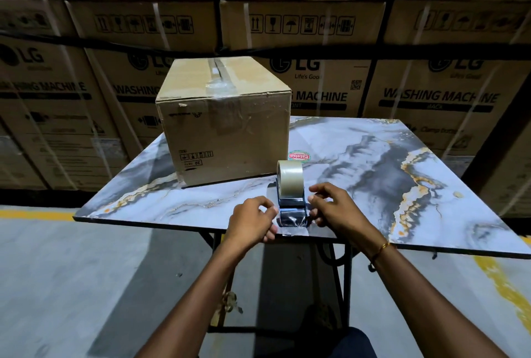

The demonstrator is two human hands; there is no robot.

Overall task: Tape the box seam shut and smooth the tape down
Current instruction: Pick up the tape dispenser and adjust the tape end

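Both hands at tape dispenser (290, 196), table edge (172, 224)

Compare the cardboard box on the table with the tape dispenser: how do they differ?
The cardboard box is large, brown and untouched at the table's far side; the tape dispenser is small, dark with a clear roll, at the near edge between the left hand and right hand. Both rest on the table.

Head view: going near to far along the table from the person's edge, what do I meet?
Left hand and right hand flanking the tape dispenser → round sticker → cardboard box → stacked washing machine cartons behind the table.
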